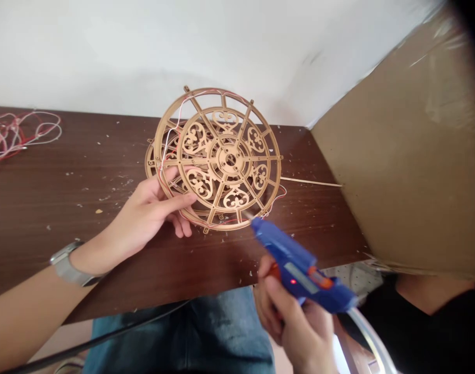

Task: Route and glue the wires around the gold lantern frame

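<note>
While your left hand grips its near left side, the round gold frame is held over the dark brown table, its spokes and scrollwork running out from a central hub. Your left thumb lies on its face and the other fingers reach behind, clamped on the frame. A similar gold piece shows beneath it, peeking out at left. Thin red and white wire follows the upper frame's rim and loops out at right. Your right hand has its fingers wrapped around the handle of a blue glue gun, whose nozzle points at the near right rim; the tip is blurred, so you cannot tell whether it touches. A clear glue stick juts from the gun's back end. Right of the frame, a thin rod reaches toward a brown cardboard panel. At far left lies a tangle of wires, and a pale wall stands along the far side. You wear a watch on your left wrist, and blue jeans show below the near table edge.
</note>
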Tool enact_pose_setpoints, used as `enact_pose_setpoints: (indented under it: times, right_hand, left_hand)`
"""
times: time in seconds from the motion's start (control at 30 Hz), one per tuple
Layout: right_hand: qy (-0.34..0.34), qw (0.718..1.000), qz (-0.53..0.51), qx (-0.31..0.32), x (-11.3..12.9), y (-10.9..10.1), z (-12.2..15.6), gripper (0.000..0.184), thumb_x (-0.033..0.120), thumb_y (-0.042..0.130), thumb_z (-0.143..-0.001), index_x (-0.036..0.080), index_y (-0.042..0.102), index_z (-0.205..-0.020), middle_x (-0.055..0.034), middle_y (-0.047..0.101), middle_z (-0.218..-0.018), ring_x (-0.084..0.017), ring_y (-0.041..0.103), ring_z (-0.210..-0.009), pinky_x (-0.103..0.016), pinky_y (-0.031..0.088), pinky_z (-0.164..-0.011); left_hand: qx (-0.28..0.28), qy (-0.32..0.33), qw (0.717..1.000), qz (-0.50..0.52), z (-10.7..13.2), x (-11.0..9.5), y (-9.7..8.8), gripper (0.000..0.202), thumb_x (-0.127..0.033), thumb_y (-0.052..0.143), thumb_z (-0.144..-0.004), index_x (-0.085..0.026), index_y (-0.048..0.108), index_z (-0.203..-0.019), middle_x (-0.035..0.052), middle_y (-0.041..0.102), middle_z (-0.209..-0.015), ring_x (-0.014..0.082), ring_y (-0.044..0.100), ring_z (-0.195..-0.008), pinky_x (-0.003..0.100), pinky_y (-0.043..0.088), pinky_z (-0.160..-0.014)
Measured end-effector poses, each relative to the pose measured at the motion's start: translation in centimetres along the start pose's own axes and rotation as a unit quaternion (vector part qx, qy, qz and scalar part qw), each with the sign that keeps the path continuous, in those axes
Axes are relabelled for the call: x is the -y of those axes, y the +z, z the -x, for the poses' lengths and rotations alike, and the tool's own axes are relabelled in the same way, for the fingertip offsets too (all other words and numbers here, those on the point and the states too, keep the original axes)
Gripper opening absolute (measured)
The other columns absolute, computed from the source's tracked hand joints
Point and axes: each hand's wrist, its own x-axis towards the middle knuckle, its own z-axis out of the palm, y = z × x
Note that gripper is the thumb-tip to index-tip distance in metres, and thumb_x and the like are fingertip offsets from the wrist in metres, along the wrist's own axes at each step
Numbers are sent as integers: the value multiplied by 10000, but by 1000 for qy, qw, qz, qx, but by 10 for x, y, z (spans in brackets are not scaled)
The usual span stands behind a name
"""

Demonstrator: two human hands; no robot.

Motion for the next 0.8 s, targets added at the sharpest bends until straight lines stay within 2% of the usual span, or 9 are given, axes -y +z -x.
enact_pose_setpoints:
  times: [0.07, 0.2, 0.3, 0.43, 0.63, 0.7, 0.8]
  right_hand:
    - [-65, 996, -46, -41, 19, -9, -14, 342, 504, 711, -1035, 199, 557, -1066, 94, 358, -497, -52, 317, -375, -147, 242, -391]
    - [-188, 970, -24, -154, 54, -27, -55, 296, 383, 770, -993, 197, 556, -1076, 105, 384, -537, -45, 328, -370, -144, 263, -368]
    - [-223, 956, -25, -187, 71, -34, -86, 350, 376, 821, -924, 199, 547, -1050, 108, 382, -566, -38, 326, -384, -148, 247, -364]
    - [-206, 963, -12, -174, 78, -31, -109, 457, 424, 862, -842, 202, 527, -1060, 98, 492, -606, -45, 359, -369, -167, 239, -338]
    - [-176, 970, 61, -154, 62, -16, -100, 565, 495, 868, -854, 190, 491, -1144, 9, 708, -791, -29, 385, -362, -162, 267, -331]
    - [-148, 976, 63, -145, 55, -12, -96, 599, 518, 879, -848, 188, 479, -1146, 23, 689, -755, -26, 377, -361, -153, 255, -328]
    - [-129, 981, 41, -137, 47, -8, -93, 622, 535, 899, -835, 196, 478, -1143, 99, 539, -590, -38, 374, -361, -138, 247, -333]
  left_hand:
    - [-12, -1, 1000, 21, 0, -4, -3, 441, -237, 850, -909, -206, 643, -1297, 23, 747, -697, 193, 701, -492, 235, 587, -443]
    - [-36, 2, 997, 73, 0, -15, -10, 330, -195, 872, -848, -216, 674, -1111, -12, 716, -662, 154, 639, -430, 219, 531, -394]
    - [-43, 23, 995, 91, -1, -20, -16, 241, -181, 857, -841, -199, 653, -967, -23, 716, -664, 124, 607, -422, 209, 511, -386]
    - [-62, 30, 993, 100, -3, -21, -21, 243, -197, 870, -823, -187, 639, -898, -25, 690, -627, 117, 586, -415, 208, 480, -358]
    - [-47, 23, 994, 96, -2, -18, -23, 198, -169, 820, -845, -190, 656, -953, -27, 697, -662, 108, 591, -429, 203, 457, -375]
    - [-47, 15, 994, 95, -2, -17, -22, 204, -173, 825, -839, -195, 653, -945, -21, 698, -660, 109, 579, -418, 205, 416, -360]
    - [-44, 2, 995, 88, -1, -16, -20, 208, -197, 832, -839, -203, 652, -942, -12, 696, -660, 114, 572, -409, 216, 386, -352]
